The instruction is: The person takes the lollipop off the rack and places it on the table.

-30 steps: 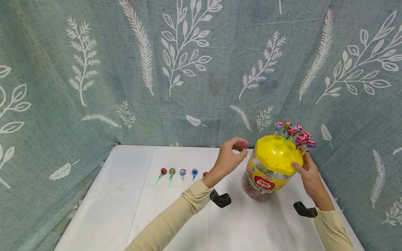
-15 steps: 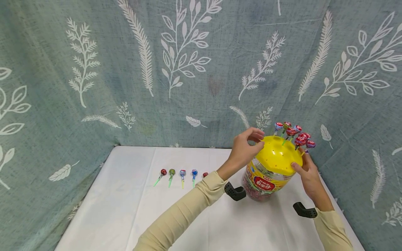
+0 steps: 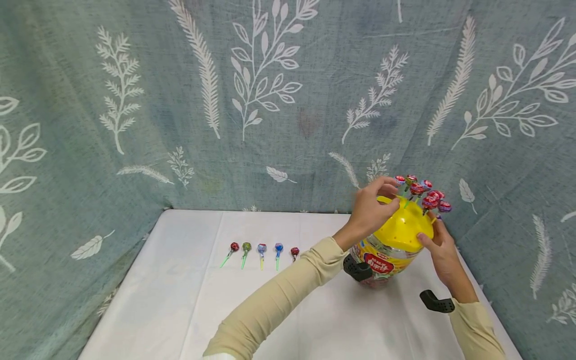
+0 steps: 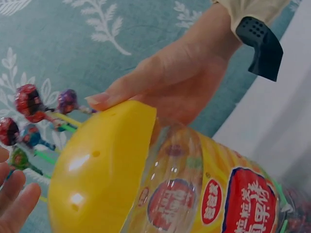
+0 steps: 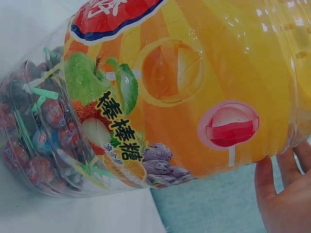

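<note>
- A plastic jar stands on the white table, over toward the person's right, with a yellow lid on top that is dotted with small holes.
- A cluster of lollipops stands with its sticks in the lid, bunched along the far and right part of its rim.
- The right hand grasps the jar at its right side: the thumb lies on the edge of the lid, and the fingers reach round behind and touch the wall.
- The left hand is over the far left part of the lid, fingers bent, thumb and fingertips just beside the leftmost lollipop; I cannot tell whether they pinch its stick or are free of it.
- Inside the jar, seen through the clear lower wall, more wrapped candies are heaped, mostly red, with green and yellow sticks among them.
- The label is yellow and orange, printed with fruit.
- Five loose lollipops lie in a row on the table, well apart from the jar; the beige left sleeve crosses near the rightmost one.
- Behind it all hangs a grey-green curtain with white leaves.
</note>
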A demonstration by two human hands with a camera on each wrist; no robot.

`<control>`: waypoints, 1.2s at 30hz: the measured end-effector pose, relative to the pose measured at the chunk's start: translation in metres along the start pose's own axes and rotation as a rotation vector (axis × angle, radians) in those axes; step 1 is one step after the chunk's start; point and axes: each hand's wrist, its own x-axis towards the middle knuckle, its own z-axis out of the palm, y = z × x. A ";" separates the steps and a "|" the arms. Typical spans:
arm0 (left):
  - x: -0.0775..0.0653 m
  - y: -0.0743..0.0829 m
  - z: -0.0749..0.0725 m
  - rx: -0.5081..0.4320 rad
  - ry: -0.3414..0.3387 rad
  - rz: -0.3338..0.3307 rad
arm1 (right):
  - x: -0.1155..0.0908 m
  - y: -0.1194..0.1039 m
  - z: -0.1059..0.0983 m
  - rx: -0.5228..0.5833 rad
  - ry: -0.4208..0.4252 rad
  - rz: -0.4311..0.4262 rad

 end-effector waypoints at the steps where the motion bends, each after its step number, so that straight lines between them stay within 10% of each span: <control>1: 0.001 0.000 0.003 0.005 -0.003 0.003 | 0.000 0.000 -0.001 0.003 -0.002 0.001; 19: 0.017 0.001 0.034 0.114 -0.069 0.043 | 0.001 -0.001 0.001 0.041 0.020 0.011; 36: 0.025 0.017 0.018 0.093 0.002 0.164 | 0.000 -0.001 0.001 0.020 0.013 0.010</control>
